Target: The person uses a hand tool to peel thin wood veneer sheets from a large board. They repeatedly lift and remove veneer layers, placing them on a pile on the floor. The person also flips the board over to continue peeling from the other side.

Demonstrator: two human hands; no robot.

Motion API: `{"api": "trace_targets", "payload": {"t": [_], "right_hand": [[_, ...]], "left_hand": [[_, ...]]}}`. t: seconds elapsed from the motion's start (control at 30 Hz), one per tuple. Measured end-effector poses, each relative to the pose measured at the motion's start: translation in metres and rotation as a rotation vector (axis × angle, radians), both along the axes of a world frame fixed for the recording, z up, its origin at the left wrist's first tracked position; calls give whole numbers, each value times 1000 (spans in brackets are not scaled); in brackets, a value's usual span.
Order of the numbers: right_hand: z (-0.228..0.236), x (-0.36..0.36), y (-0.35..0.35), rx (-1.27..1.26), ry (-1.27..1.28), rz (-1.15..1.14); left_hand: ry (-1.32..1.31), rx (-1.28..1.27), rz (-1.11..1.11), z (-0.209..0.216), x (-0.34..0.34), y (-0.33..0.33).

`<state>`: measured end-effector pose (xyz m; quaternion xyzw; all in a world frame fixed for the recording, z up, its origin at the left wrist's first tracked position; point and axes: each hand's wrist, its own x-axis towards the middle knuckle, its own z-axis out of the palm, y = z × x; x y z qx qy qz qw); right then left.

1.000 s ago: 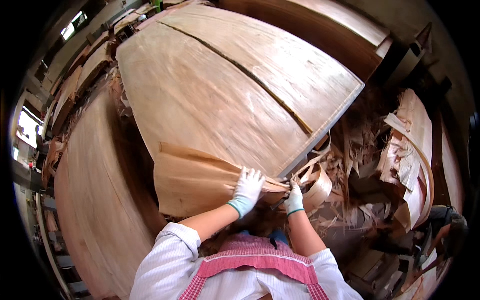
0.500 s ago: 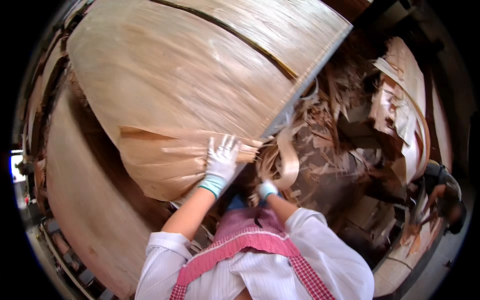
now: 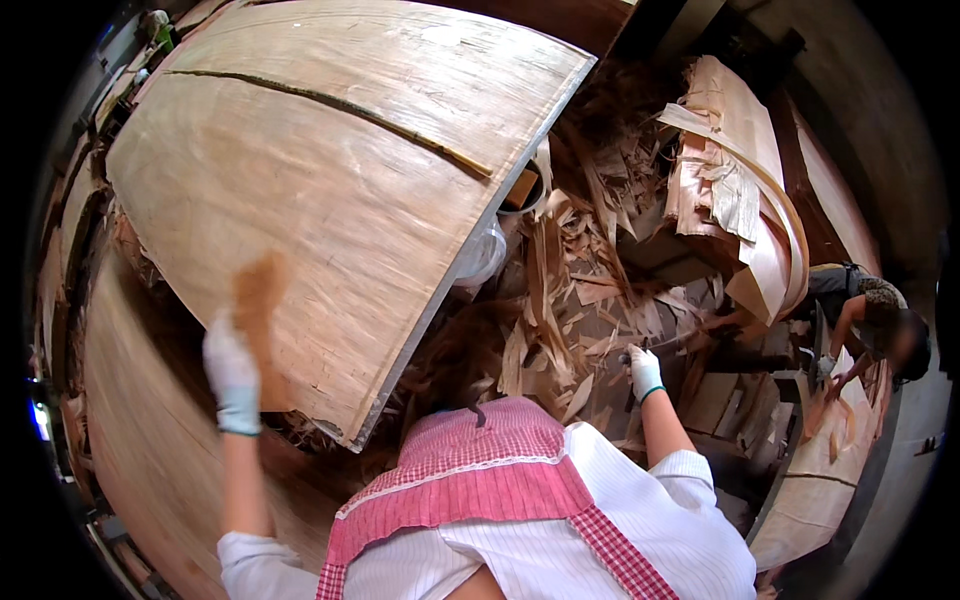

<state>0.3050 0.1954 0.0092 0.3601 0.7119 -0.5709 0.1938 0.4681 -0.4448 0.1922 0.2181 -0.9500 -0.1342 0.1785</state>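
Observation:
A large stack of pale wood veneer sheets fills the upper left, with a long dark split running across its top sheet. Over its near left edge is my left hand, in a white glove and smeared by motion. It grips a brown piece of veneer, which is also blurred. My right hand, gloved too, is off to the right above the wood scraps. Its fingers are closed, and a small dark thing shows at them, too small to name.
Torn veneer strips litter the floor right of the stack. A clear plastic bag hangs by the stack's edge. Farther right lie a bundle of veneer and a bent-over co-worker. Another veneer stack lies left.
My left hand has swung left with the veneer piece, off the stack's near corner. My right hand has moved right, away from the curled strip. The view has shifted.

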Motion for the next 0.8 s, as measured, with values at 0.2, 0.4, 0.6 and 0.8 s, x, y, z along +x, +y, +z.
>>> {"api": "trace_targets", "payload": {"t": [0.2, 0.4, 0.6, 0.8], "right_hand": [[43, -17, -150, -164, 375, 524], [183, 10, -350, -726, 509, 1157], [226, 52, -429, -1014, 552, 1342], [240, 28, -434, -814, 465, 1227]], "left_hand": [[272, 238, 136, 205, 9, -14], [183, 184, -489, 303, -81, -18], [89, -419, -390, 325, -85, -63], [520, 636, -227, 294, -42, -51]]}}
